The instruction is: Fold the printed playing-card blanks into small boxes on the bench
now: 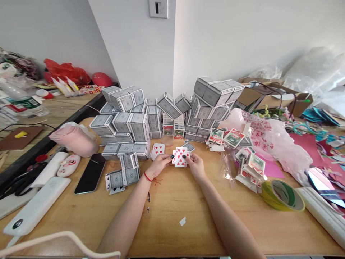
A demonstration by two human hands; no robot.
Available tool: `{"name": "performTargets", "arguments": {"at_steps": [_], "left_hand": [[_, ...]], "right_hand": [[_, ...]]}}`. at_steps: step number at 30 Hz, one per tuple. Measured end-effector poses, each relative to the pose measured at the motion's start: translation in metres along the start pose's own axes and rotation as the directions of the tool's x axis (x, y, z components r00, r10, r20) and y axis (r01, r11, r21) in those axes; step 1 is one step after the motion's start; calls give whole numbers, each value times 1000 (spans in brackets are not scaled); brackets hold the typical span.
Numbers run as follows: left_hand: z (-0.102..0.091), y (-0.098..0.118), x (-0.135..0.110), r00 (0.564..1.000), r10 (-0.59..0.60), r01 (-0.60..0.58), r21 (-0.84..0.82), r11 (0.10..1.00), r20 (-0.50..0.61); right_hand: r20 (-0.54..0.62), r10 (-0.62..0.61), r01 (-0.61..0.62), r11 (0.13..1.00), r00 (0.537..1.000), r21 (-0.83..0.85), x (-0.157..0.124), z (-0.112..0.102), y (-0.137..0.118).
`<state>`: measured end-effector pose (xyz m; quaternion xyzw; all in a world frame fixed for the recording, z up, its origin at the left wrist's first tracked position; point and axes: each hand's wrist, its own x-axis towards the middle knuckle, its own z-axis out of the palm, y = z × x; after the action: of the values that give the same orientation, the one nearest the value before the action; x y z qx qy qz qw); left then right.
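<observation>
My left hand (160,164) pinches the left edge of a few playing cards (180,158), its thumb over their faces. From the other side my right hand (196,164) grips the same cards, thumb on the front one, which shows red hearts. Just beyond my left hand lies a small pile of heart cards (158,149), face up. A single card (189,146) rests face down behind the held ones. At the left, folded grey-backed cards (124,172) lie in a loose heap. Behind everything stand stacked blocks made of grey-backed cards (130,124).
A black phone (90,174), a white power bank (37,207) and a pink pouch (74,138) lie on the left. Opened card boxes (252,167), a yellow tape roll (283,194) and a pink-printed plastic bag (272,140) are on the right. A paper scrap (182,221) lies in front.
</observation>
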<state>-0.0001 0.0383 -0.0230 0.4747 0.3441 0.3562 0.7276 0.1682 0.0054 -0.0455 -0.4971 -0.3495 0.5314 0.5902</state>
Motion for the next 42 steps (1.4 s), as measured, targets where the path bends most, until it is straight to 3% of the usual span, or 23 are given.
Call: {"name": "performTargets", "arguments": {"at_steps": [9,18,26,42], "left_hand": [[8,3,-1,1000,18,-17,64,998,-18],[16,0,3,983,36,-17,105,994,-178],[16,-3,4,953,27,15,137,991,-303],[19,-11,7,907,112,-24,215,976,-406]], "right_hand": [[2,-32,32,999,999,28,-2,2,2],[5,-42,42,998,999,-38,-5,3,2],[27,-18,18,1000,999,13,-3,0,6],[73,17,-21,998,997,54,-5,3,0]]}}
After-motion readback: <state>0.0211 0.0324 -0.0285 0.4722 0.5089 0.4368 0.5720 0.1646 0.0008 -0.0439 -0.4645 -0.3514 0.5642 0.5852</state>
